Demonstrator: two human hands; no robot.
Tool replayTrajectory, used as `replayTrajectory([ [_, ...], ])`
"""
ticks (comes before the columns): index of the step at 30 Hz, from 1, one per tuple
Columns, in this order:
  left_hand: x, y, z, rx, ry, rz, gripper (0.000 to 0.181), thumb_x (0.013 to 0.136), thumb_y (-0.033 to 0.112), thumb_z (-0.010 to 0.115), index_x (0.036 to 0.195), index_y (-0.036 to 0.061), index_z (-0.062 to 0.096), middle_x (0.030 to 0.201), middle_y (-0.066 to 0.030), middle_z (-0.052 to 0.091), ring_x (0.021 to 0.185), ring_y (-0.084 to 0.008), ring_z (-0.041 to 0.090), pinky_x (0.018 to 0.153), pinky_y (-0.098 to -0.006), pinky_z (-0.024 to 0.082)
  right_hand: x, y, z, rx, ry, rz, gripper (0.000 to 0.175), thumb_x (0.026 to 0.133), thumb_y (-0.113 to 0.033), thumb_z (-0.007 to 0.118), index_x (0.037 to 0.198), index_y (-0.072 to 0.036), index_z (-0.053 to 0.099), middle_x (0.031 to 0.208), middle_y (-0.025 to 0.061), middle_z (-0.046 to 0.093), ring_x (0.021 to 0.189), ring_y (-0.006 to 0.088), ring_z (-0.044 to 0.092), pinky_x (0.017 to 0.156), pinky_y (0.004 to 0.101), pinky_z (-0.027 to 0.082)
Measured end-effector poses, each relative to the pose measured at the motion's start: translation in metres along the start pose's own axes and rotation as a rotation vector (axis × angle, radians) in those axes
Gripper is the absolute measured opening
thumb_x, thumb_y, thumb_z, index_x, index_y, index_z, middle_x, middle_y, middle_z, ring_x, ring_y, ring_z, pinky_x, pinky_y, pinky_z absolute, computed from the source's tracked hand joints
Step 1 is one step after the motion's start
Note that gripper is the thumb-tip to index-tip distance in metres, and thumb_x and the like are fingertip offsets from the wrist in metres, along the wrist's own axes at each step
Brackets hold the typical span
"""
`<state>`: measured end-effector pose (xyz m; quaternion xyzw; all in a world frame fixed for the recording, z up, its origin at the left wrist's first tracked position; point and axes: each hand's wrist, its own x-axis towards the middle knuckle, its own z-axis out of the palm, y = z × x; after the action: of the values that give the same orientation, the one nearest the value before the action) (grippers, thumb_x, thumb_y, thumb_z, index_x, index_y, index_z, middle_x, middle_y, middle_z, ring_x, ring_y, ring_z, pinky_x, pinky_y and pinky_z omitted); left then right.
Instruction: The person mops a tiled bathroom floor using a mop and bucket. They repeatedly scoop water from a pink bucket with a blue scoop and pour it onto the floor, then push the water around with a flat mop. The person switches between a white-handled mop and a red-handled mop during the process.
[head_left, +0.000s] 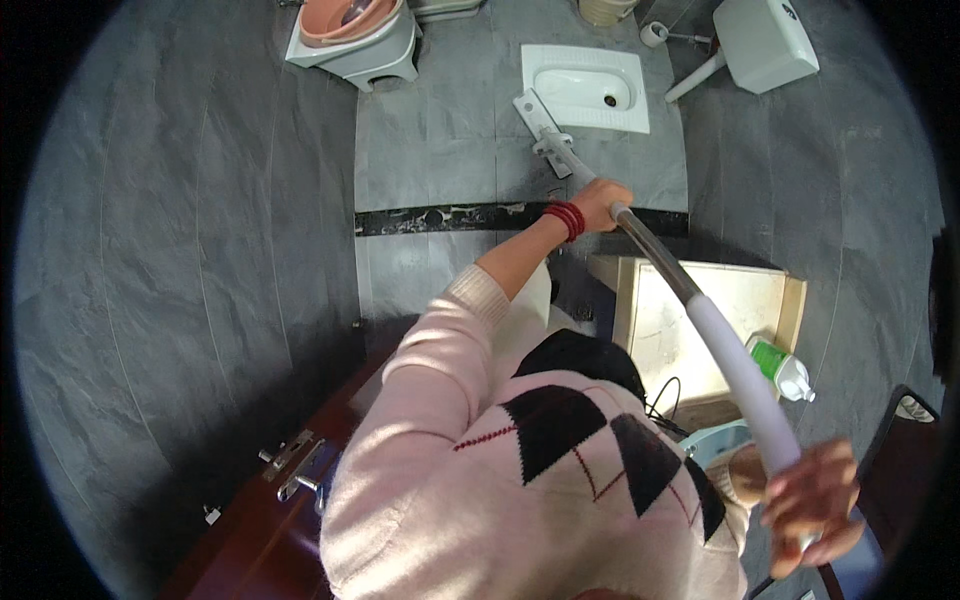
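Note:
A long mop pole (660, 255), part bare metal and part pale sleeve, slants across the view in both hands. My left hand (602, 204), with red bands at the wrist, grips it low, above the mop head. At the lower right, my right hand (814, 506) is wrapped around the upper end and looks slightly blurred. The flat, narrow mop head (540, 127) is over the grey tile floor (427, 165), overlapping the near left edge of a white squat toilet (581, 88). The underside of the mop head is hidden.
A black sill (450, 219) crosses the floor. Nearby are a pale open cabinet or box (690, 330), a green-labelled bottle (780, 367) and a door with a metal handle (300, 480). Farther off are orange basins on a white stool (367, 56), a bucket (606, 9) and a cistern (765, 45).

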<state>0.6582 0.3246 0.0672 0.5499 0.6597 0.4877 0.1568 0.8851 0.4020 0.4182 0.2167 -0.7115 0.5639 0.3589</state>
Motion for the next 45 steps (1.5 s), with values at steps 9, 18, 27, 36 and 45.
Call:
replayTrajectory([
  [9, -0.014, -0.024, -0.087, 0.287, -0.425, -0.161, 0.019, 0.066, 0.017, 0.061, 0.082, 0.0074, 0.059, 0.082, -0.0155, 0.059, 0.083, -0.0339, 0.054, 0.073, -0.0405, 0.044, -0.044, 0.006, -0.009, -0.246, 0.562, 0.162, 0.015, 0.073, -0.015, 0.05, 0.065, -0.008, 0.039, 0.048, 0.0, 0.045, 0.043, 0.0098, 0.045, 0.048, 0.0246, 0.039],
  [18, -0.202, -0.177, -0.2, 0.481, -0.374, -0.684, 0.021, 0.067, 0.019, 0.064, 0.085, 0.0081, 0.061, 0.089, -0.0151, 0.06, 0.089, -0.0346, 0.054, 0.08, -0.0415, 0.042, -0.015, 0.188, 0.15, 0.323, 0.187, 0.707, 0.009, 0.08, -0.004, 0.05, 0.077, 0.002, 0.054, 0.059, 0.0108, 0.054, 0.053, 0.0196, 0.052, 0.057, 0.0366, 0.047],
  [27, -0.123, -0.181, -0.151, 0.228, -0.583, -0.489, 0.028, 0.062, 0.022, 0.068, 0.087, 0.0129, 0.06, 0.088, -0.0098, 0.061, 0.086, -0.0315, 0.056, 0.075, -0.0398, 0.043, -0.002, 0.181, 0.093, 0.095, 0.544, 0.479, 0.026, 0.085, -0.019, 0.049, 0.063, -0.005, 0.048, 0.046, -0.0001, 0.044, 0.037, 0.0098, 0.041, 0.039, 0.0266, 0.041],
  [36, 0.031, -0.054, 0.002, -0.15, -0.529, -0.222, 0.018, 0.064, 0.009, 0.058, 0.081, 0.009, 0.055, 0.077, -0.0144, 0.06, 0.081, -0.0339, 0.055, 0.08, -0.0429, 0.038, 0.047, 0.034, 0.0, -0.577, 0.603, 0.195, 0.017, 0.075, -0.022, 0.044, 0.067, -0.008, 0.048, 0.038, -0.0013, 0.036, 0.031, 0.0078, 0.034, 0.032, 0.0206, 0.035],
  [45, 0.156, -0.048, 0.089, -0.12, -0.61, 0.055, 0.011, 0.069, 0.013, 0.058, 0.079, 0.009, 0.054, 0.086, -0.0128, 0.059, 0.093, -0.0322, 0.054, 0.094, -0.0483, 0.028, 0.088, 0.05, -0.016, -0.752, 0.106, 0.18, 0.011, 0.075, -0.019, 0.048, 0.066, -0.014, 0.053, 0.05, -0.0045, 0.039, 0.043, 0.0082, 0.039, 0.043, 0.0183, 0.038],
])
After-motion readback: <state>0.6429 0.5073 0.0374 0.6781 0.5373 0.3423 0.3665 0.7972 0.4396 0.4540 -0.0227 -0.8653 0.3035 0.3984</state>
